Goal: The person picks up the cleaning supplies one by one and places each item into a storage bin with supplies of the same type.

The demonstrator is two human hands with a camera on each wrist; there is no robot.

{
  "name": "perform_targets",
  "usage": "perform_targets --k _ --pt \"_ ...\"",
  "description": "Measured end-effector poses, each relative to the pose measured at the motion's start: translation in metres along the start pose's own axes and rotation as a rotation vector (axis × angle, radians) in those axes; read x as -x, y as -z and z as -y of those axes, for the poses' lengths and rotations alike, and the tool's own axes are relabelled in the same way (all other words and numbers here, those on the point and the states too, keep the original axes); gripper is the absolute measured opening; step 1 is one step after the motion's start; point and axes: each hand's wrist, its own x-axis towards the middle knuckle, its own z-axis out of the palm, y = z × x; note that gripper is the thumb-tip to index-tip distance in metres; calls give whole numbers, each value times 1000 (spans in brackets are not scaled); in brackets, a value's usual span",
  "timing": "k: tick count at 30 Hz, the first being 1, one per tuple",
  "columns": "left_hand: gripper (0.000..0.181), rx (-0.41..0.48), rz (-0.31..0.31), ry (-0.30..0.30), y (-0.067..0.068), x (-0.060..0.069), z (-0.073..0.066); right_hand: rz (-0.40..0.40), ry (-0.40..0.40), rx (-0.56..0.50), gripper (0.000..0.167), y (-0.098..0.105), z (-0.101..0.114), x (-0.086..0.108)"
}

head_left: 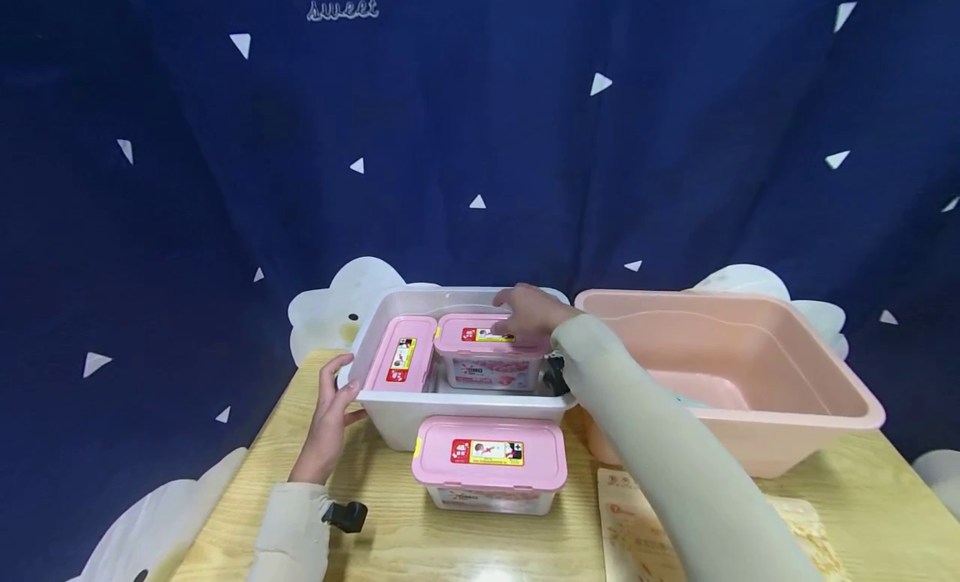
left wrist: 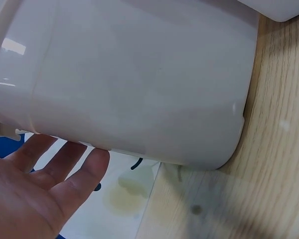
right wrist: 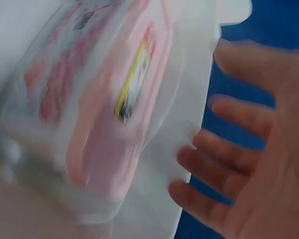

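Note:
My left hand (head_left: 328, 415) holds the front left corner of a white plastic bin (head_left: 465, 403); in the left wrist view its fingers (left wrist: 79, 184) lie along the bin's side. Inside the bin, a pink-lidded tub (head_left: 390, 336) stands at the left, and a second pink-lidded tub (head_left: 491, 372) sits turned crosswise beside it. Over the second tub and the far rim is my right hand (head_left: 531, 309), its fingers spread. The right wrist view, blurred, shows these fingers (right wrist: 229, 149) apart from the tub. A third pink-lidded tub (head_left: 487, 444) stands on the table before the bin.
To the right stands a larger pink bin (head_left: 787, 440) with something pale green partly visible inside. A beige printed packet (head_left: 630, 524) lies on the wooden table (head_left: 390, 549), partly behind my right sleeve. A dark blue curtain (head_left: 450, 132) hangs behind.

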Motion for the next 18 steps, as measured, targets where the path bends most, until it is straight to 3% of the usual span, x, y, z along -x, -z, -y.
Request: perform_targets --k 7,13,18 --pt "50 1 -1 -7 -1 0 2 -121 108 -32 49 21 11 15" --pt "49 -24 -5 -13 -1 1 3 -146 181 32 48 31 25 41" --pt "50 -47 -4 -23 -1 2 4 -198 311 126 46 32 32 73"
